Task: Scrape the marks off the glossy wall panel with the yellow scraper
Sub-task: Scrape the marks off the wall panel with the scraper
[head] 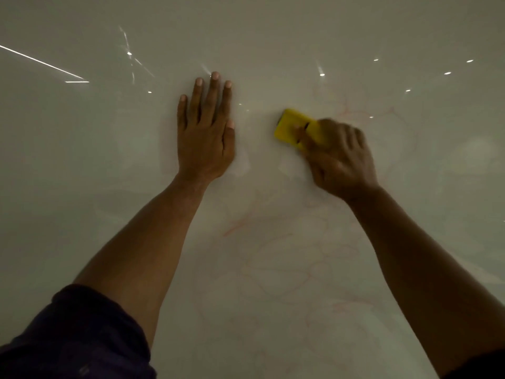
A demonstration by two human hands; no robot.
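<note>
Right hand (pixel 343 160) grip pinching yellow scraper (pixel 296 129), blurred, against glossy wall panel (pixel 273 36); scraper juts up-left from fingers. Left hand (pixel 205 135) flat, fingers spread, just beside. Faint red marks (pixel 273 255) below.

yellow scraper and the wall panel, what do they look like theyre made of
Yellow scraper: likely moulded plastic, judging by its uniform bright colour and rounded corners; motion blur leaves the finish unclear. Wall panel: hard, high-gloss off-white sheet, since it mirrors sharp points and streaks of light; glass, acrylic or laminate cannot be told apart.
</note>
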